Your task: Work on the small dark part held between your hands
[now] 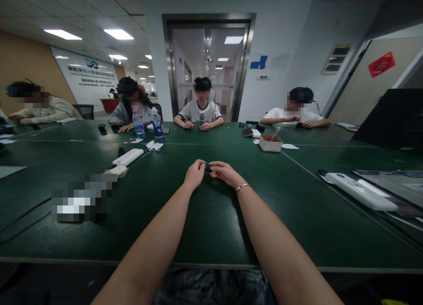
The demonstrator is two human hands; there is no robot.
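1. Head view, grip: the left hand pinches one end of a small dark object, and the right hand holds the other end between thumb and fingers. The object sits between the hands, over the middle of the green tabletop.
2. Head view, risks: fingers cover much of the object, so a poorly judged pinch could let it twist or slip. If one hand let go early or pulled unevenly, it could drop; dark on dark green, it would be hard to spot.
3. Head view, edges: the near edge passes beneath the forearms, well apart from the hands, so a straight drop would likely land on the tabletop.
4. Head view, room: the left white strip and right white strip lie well apart from the hands, leaving sideways room. Ahead, the small box and paper scraps limit wide diagonal reaches.
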